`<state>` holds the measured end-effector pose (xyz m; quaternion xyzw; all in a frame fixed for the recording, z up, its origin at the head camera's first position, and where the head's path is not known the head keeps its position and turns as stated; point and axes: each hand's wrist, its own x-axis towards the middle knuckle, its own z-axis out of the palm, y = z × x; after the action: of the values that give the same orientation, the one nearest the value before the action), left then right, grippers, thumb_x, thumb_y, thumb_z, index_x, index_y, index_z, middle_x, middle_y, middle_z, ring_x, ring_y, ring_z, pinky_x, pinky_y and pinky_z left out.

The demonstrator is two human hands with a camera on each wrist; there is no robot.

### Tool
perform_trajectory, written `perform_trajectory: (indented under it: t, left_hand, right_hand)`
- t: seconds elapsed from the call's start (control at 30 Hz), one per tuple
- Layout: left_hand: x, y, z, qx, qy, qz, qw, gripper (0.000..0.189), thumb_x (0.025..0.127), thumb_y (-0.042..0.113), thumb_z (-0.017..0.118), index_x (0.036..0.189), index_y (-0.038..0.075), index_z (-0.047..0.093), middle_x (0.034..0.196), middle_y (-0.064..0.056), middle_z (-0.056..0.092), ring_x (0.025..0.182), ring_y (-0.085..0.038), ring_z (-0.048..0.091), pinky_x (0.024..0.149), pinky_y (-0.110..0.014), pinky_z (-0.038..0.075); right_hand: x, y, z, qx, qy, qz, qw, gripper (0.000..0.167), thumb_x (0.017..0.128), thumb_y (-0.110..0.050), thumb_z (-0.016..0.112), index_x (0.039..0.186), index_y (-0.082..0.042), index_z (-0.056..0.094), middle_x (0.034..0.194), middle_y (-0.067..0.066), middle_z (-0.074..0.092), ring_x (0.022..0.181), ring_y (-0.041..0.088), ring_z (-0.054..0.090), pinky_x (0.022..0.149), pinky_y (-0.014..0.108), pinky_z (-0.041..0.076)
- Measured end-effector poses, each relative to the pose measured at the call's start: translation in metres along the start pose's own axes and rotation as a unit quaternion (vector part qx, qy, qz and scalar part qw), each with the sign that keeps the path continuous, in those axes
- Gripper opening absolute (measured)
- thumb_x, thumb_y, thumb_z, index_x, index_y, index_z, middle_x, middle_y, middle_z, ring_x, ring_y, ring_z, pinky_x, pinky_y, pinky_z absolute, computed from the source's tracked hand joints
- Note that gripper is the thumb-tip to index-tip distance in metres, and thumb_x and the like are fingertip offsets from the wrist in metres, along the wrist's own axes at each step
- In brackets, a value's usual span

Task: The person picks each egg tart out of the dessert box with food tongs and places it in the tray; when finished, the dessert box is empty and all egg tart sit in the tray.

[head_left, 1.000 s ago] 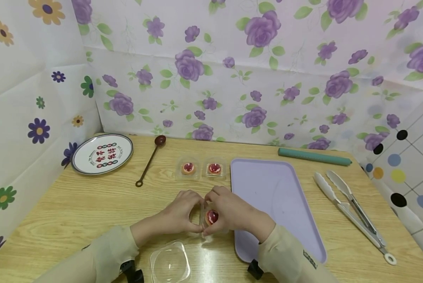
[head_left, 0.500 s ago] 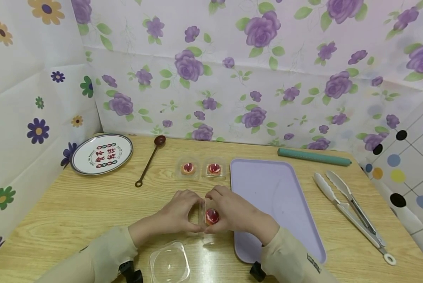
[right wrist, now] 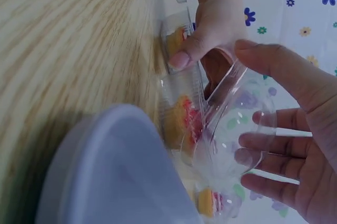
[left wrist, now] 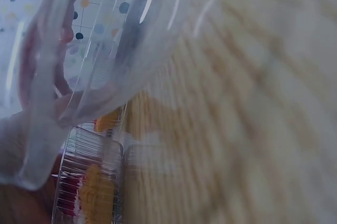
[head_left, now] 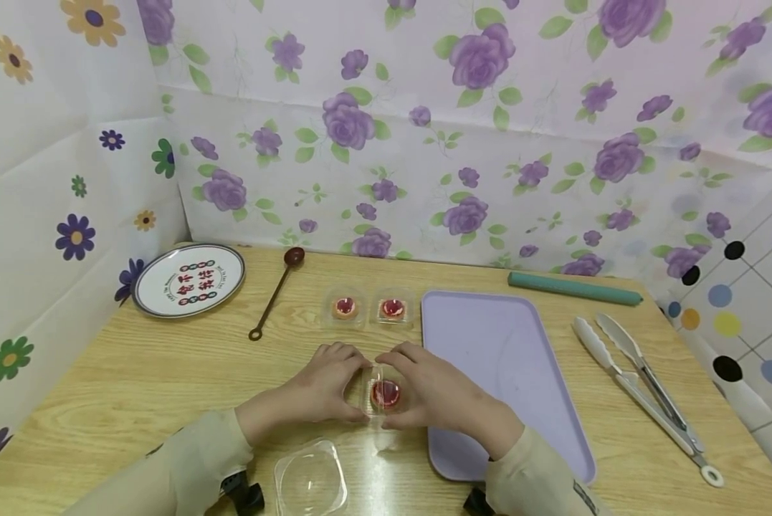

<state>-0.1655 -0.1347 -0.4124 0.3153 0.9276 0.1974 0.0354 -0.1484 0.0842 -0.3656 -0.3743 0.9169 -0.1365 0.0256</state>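
Note:
A small red-topped tart (head_left: 385,393) sits in a clear plastic box between the two hands. My left hand (head_left: 321,383) curves round the box's left side; in the right wrist view its thumb (right wrist: 184,58) presses at the edge of the box base (right wrist: 176,84). My right hand (head_left: 440,394) holds the clear lid (right wrist: 226,129), which slants away from the base, with the thumb at its rim and the fingers behind its dome. In the left wrist view the boxed tart (left wrist: 95,197) shows low at the left, partly behind blurred clear plastic.
Two more boxed tarts (head_left: 345,308) stand behind the hands. A loose clear lid (head_left: 311,480) lies in front. To the right are a purple tray (head_left: 489,351), tongs (head_left: 650,394) and a green rod (head_left: 575,287). A brown long-handled spoon (head_left: 272,297) and plate (head_left: 188,279) lie left.
My right hand has shifted slightly right, widening the gap between the hands, so more of the tart shows. My left hand stays at the box's left side.

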Motion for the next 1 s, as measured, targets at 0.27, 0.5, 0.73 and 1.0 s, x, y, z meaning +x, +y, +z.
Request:
perform_trajectory:
  t: [0.27,0.5,0.73,1.0]
  left_hand:
    - [-0.002,0.002,-0.007,-0.015,-0.033,-0.014,0.9992,0.093,0.064,0.051,0.083,0.136,0.003,0.05,0.127,-0.008,0.055,0.124,-0.027,0.045,0.11,-0.047,0.032]
    - [-0.003,0.004,-0.016,-0.031,0.008,0.009,0.9994,0.094,0.065,0.053,0.082,0.14,0.008,0.046,0.129,-0.006,0.055,0.127,-0.028,0.044,0.112,-0.051,0.029]
    - [-0.003,0.015,-0.024,-0.071,0.043,0.054,0.9951,0.092,0.064,0.049,0.083,0.14,0.014,0.046,0.132,-0.001,0.055,0.129,-0.025,0.043,0.112,-0.052,0.03]
    - [-0.008,0.026,-0.032,-0.096,0.066,0.085,0.9895,0.094,0.065,0.045,0.085,0.142,0.012,0.043,0.142,-0.004,0.05,0.133,-0.027,0.042,0.112,-0.055,0.029]
  right_hand:
    - [-0.01,0.004,-0.007,-0.017,0.026,0.008,0.9995,0.082,0.07,-0.054,0.079,0.135,-0.014,0.051,0.132,0.005,0.057,0.121,0.023,0.055,0.101,0.042,0.047]
    - [-0.019,0.008,-0.018,0.018,0.069,-0.01,0.9974,0.075,0.073,-0.046,0.08,0.136,-0.018,0.051,0.126,0.003,0.057,0.114,0.019,0.057,0.094,0.04,0.052]
    - [-0.027,0.007,-0.026,0.053,0.132,-0.022,0.9896,0.068,0.071,-0.042,0.083,0.127,-0.015,0.054,0.124,-0.001,0.058,0.116,0.016,0.057,0.097,0.038,0.051]
    - [-0.033,0.006,-0.022,0.116,0.195,-0.048,0.9728,0.071,0.07,-0.035,0.085,0.127,-0.012,0.051,0.13,0.001,0.057,0.122,0.018,0.053,0.101,0.039,0.047]
